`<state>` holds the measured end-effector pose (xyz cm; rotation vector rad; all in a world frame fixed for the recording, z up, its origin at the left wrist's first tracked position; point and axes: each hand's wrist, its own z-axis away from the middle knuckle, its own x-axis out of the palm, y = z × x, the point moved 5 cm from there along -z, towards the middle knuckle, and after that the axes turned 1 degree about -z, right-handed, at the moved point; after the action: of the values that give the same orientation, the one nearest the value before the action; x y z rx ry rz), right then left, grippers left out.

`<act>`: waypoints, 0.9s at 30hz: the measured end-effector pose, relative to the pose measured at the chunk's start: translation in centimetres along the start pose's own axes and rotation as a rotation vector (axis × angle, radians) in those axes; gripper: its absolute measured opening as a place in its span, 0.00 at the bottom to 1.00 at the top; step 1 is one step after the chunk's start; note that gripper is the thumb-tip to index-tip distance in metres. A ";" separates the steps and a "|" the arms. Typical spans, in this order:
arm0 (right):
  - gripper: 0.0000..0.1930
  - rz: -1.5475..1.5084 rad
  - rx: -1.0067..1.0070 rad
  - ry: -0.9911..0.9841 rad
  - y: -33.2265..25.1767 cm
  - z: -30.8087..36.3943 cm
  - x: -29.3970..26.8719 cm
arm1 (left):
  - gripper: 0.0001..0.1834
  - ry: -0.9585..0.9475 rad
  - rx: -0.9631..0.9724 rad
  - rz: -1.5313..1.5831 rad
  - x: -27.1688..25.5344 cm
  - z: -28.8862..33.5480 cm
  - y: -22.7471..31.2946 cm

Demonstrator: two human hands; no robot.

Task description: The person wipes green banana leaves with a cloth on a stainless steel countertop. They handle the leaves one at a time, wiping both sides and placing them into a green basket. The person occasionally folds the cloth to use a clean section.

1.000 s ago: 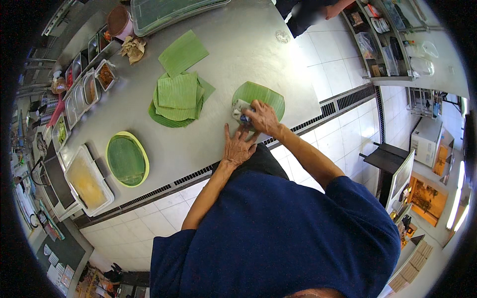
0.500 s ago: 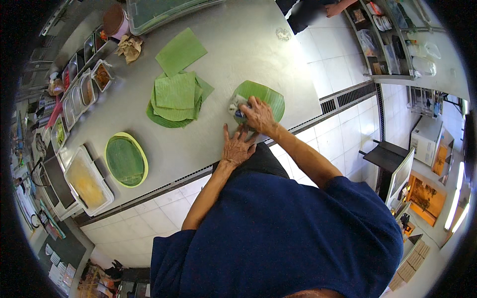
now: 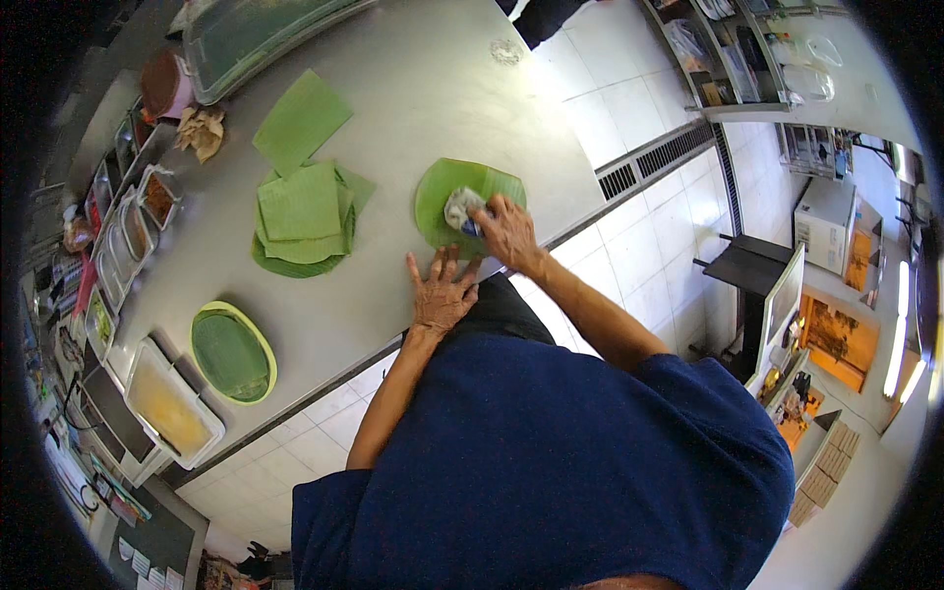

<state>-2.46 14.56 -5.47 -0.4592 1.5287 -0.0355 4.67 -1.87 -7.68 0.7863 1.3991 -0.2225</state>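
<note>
A rounded piece of green banana leaf [image 3: 438, 187] lies flat on the steel table near its right end. My right hand [image 3: 507, 232] presses a crumpled greyish-white cloth [image 3: 460, 209] onto the leaf, its fingers closed round the cloth. My left hand [image 3: 442, 293] rests with fingers spread at the near edge of the leaf, the fingertips at or just below its rim. To the left lies a stack of cut banana leaves [image 3: 300, 206], with a squarish leaf piece [image 3: 303, 120] overlapping it at the far side. A yellow-green oval dish [image 3: 269, 351] lined with dark leaf stands nearer on the left.
A white tray of yellowish food [image 3: 167, 393] stands at the table's near left corner. Several food containers [image 3: 133, 236] line the left side. A crumpled brown paper [image 3: 203, 133], a pinkish tub [image 3: 169, 87] and a large clear lidded box [image 3: 256, 44] sit at the far left.
The whole view has shifted, so the table things appear further left. My right hand has moved the cloth across the leaf toward its middle. The left hand stays spread beside the leaf.
</note>
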 end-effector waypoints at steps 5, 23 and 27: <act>0.17 0.035 0.180 0.240 7.9 -7.0 -2.9 | 0.28 0.075 0.027 -0.028 -0.6 0.2 0.3; 0.31 -2.322 0.689 0.568 9.8 13.8 -4.7 | 0.27 -0.086 0.311 -0.336 -5.7 -15.6 -4.7; 0.30 -2.241 0.909 0.647 8.0 13.6 -5.9 | 0.31 -0.067 -0.028 -0.248 -6.5 -11.1 -3.9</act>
<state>8.22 27.23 -2.71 -1.1853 0.6058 -2.6047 -7.60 0.07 -2.72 0.5757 1.4323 -0.4166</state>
